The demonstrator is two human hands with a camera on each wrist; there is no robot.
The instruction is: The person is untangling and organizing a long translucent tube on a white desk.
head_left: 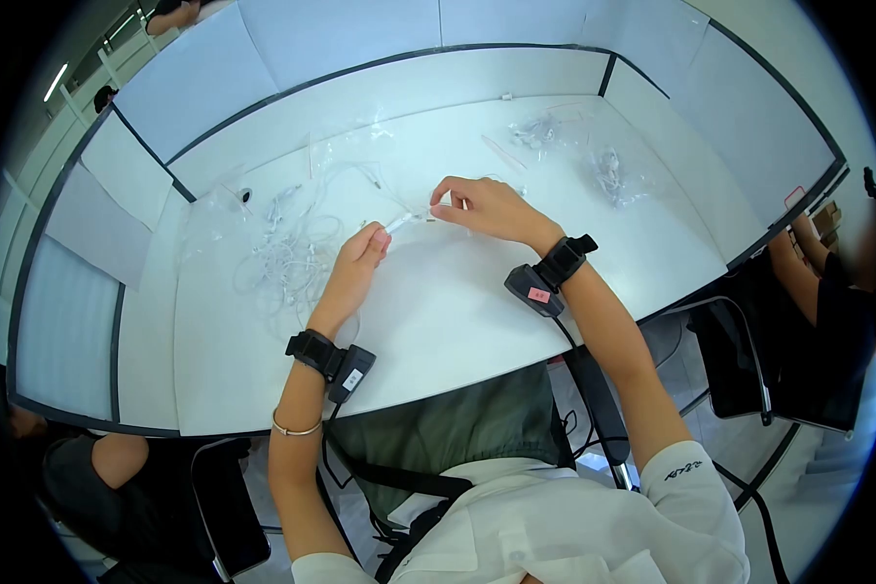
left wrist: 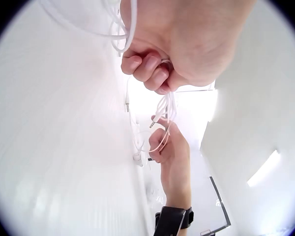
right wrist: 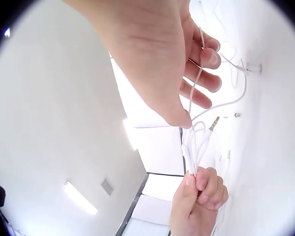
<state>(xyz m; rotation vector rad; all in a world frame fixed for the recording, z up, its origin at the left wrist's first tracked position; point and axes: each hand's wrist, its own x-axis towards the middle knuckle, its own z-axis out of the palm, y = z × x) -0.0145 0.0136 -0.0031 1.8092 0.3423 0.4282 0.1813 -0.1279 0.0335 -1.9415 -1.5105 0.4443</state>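
Note:
My left hand (head_left: 358,268) grips a small folded bundle of white cable (head_left: 399,224), its fingers curled round one end. In the right wrist view a metal audio plug (right wrist: 215,123) sticks out of the bundle (right wrist: 191,150) above the left hand (right wrist: 199,201). My right hand (head_left: 494,209) is at the bundle's other end, fingers bent and spread apart; in the right wrist view a strand of the cable (right wrist: 195,88) runs across the fingers of that hand (right wrist: 157,59). The left wrist view shows the bundle (left wrist: 166,105) hanging between both hands.
A tangled heap of white cables (head_left: 287,263) lies on the white table (head_left: 438,331) to the left. Bagged cables (head_left: 608,175) and another clear bag (head_left: 535,131) lie at the back right. White partitions (head_left: 380,88) surround the table. Other people sit at both sides.

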